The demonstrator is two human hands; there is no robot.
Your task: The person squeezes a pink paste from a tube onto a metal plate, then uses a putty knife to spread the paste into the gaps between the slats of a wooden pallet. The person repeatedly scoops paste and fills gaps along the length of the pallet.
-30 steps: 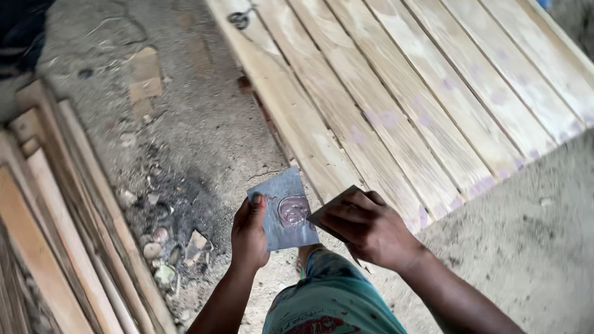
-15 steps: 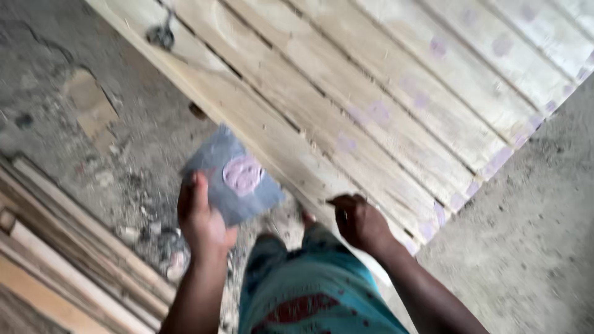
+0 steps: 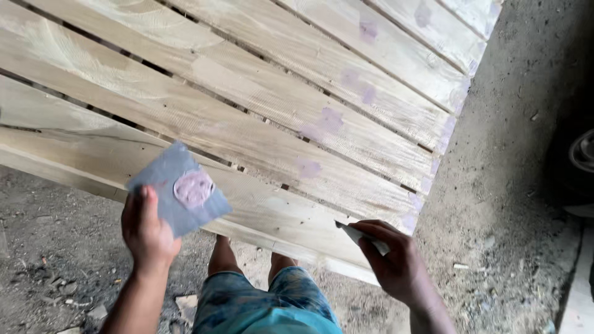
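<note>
My left hand (image 3: 146, 231) holds up a grey square card (image 3: 176, 185) by its lower corner; a blob of pinkish putty (image 3: 193, 188) sits on the card. My right hand (image 3: 396, 263) grips a thin pale spreader blade (image 3: 361, 235), its tip resting on the nearest plank of a wooden slat panel (image 3: 260, 130). The pale planks carry several purple-pink filler patches (image 3: 331, 119). Both hands are at the panel's near edge, the left over its left part, the right near its right corner.
The panel lies on a grey dirt floor (image 3: 513, 204) strewn with small chips and stones (image 3: 62, 291). My knees in blue patterned shorts (image 3: 266, 306) are just below the panel's edge. A dark round object (image 3: 581, 154) is at the right edge.
The view has swung over the panel. My right hand has left the card and dropped to the near plank with the blade. My left hand still holds the card.
</note>
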